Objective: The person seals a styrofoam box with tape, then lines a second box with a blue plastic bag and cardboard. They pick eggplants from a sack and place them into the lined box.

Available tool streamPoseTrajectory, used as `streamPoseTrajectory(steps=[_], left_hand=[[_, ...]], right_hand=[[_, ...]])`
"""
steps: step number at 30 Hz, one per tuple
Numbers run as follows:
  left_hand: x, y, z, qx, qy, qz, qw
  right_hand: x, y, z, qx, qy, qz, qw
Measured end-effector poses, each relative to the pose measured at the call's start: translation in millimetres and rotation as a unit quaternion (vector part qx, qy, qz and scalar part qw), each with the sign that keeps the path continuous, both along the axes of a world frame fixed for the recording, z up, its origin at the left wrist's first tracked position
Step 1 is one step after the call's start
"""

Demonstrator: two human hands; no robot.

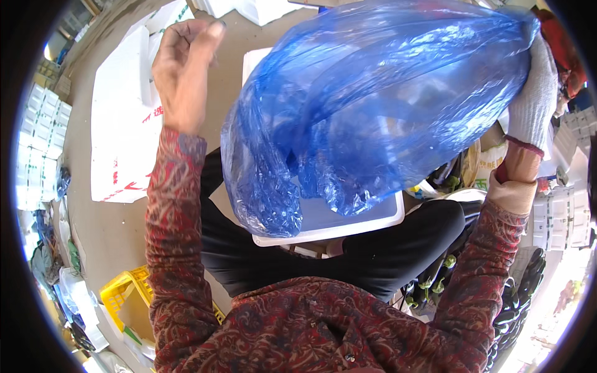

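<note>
A large translucent blue plastic bag (373, 107) billows out in front of me, above a white foam box (354, 226) between my knees. My right hand (534, 93), in a white knit glove, grips the bag's gathered right end; the plastic hides some of its fingertips. My left hand (186, 74) is bare and raised to the left of the bag, apart from it. Its fingers are curled in with the thumb beside them, slightly blurred, and nothing shows in it. The bag covers most of the box's inside.
White foam boxes with red print (123, 126) stand at my left. A yellow plastic crate (123, 293) is at lower left. Eggplants (513, 303) lie in a heap at lower right, with more eggplants (429, 279) beside my right knee. Stacked white boxes (39, 144) line the far left.
</note>
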State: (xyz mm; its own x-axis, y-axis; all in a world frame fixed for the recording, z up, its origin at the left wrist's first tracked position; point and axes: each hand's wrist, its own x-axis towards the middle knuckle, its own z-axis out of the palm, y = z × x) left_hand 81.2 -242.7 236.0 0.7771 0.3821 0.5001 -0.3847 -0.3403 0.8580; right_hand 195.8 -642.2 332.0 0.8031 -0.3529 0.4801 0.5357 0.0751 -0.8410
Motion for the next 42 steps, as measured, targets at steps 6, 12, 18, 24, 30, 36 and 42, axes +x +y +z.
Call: streamPoseTrajectory(steps=[6,12,18,24,30,36,42], left_hand=[[-12.8,-81.6,-69.2,0.349,0.149,-0.237,0.894],[33.3,-151.8,-121.2,0.178,0.265,-0.352,0.88],[79.7,-109.4,-57.7,-0.068,0.197,-0.318,0.925],[93.7,-6.2,9.2,-0.104,0.132,-0.143,0.975],[59.9,121.4,41.8,0.033,0.161,-0.1,0.981],[5.6,26.2,53.5,-0.181,0.03,-0.164,0.969],[-26.0,140.8,84.3,-0.154,0.122,-0.16,0.967]], right_hand=[[2.2,-20.8,21.9,-0.027,0.012,-0.077,0.997],[2.7,-107.5,20.2,-0.046,0.002,-0.029,0.999],[-12.6,-208.1,2.2,-0.084,0.049,-0.159,0.982],[-23.0,-205.3,-44.9,-0.394,0.037,-0.075,0.915],[-74.5,-121.1,-21.1,-0.514,0.239,0.213,0.796],[-29.0,-165.9,-9.5,-0.645,0.053,-0.117,0.753],[-2.1,-154.8,-10.2,-0.638,-0.021,-0.249,0.729]])
